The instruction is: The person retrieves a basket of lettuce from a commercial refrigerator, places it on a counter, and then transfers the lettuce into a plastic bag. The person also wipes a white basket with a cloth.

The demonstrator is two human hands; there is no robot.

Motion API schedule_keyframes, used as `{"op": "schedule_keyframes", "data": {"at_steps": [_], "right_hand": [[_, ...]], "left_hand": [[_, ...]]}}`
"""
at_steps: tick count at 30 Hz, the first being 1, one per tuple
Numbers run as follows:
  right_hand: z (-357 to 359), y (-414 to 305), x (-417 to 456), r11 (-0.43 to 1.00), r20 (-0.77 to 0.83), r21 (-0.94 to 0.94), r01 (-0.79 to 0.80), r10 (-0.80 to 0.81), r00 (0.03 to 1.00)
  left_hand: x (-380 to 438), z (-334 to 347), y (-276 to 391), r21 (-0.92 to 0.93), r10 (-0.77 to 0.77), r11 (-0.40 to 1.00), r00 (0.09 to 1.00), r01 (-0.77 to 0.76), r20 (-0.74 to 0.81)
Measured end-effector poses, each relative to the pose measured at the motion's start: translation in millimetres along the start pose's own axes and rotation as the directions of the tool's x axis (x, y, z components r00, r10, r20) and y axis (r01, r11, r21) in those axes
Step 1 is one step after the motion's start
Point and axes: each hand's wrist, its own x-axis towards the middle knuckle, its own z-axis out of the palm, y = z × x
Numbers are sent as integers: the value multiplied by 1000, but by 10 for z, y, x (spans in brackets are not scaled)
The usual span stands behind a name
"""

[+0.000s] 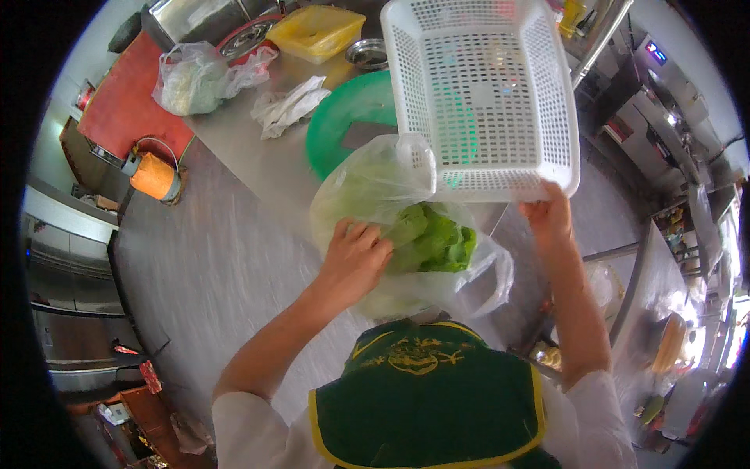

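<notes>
My right hand (548, 214) grips the near right rim of a white perforated plastic basket (483, 94). The basket is tilted, and its inside looks bare. My left hand (357, 255) is on a clear plastic bag (363, 182), fingers bent into the film. Green leafy vegetables (442, 240) show at the bag's right side, partly behind the film. One bag handle hangs loose at the right. Behind the bag and basket lies a round green cutting board (340, 129), partly hidden, with a dark cleaver blade (366, 135) on it.
On the steel table (228, 140) are a tied plastic bag (190, 82), a crumpled white cloth (290, 108), a yellow plastic-lined tub (316, 29) and a metal bowl (368, 54). A red-topped table (137, 99) and an orange-and-grey bucket (155, 176) stand to the left.
</notes>
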Motion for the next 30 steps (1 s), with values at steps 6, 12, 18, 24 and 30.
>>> {"op": "schedule_keyframes", "data": {"at_steps": [6, 12, 18, 24, 30], "right_hand": [[-232, -405, 522, 988, -117, -147, -53, 35, 993], [-491, -763, 783, 931, -126, -356, -79, 36, 991], [-542, -755, 1330, 893, -198, -412, -181, 106, 974], [-325, -475, 2073, 890, 36, -419, -179, 214, 976], [-313, -62, 2675, 474, -94, -881, 19, -213, 972]], "left_hand": [[561, -55, 294, 45, 223, 974, 972, -221, -77], [528, 207, -188, 277, 118, 957, 989, -89, -86], [391, -174, -528, 383, -1, 918, 969, 99, -248], [191, -429, -428, -77, -64, 996, 970, 47, -234], [119, -483, -384, -252, -161, 967, 882, 50, -442]]}}
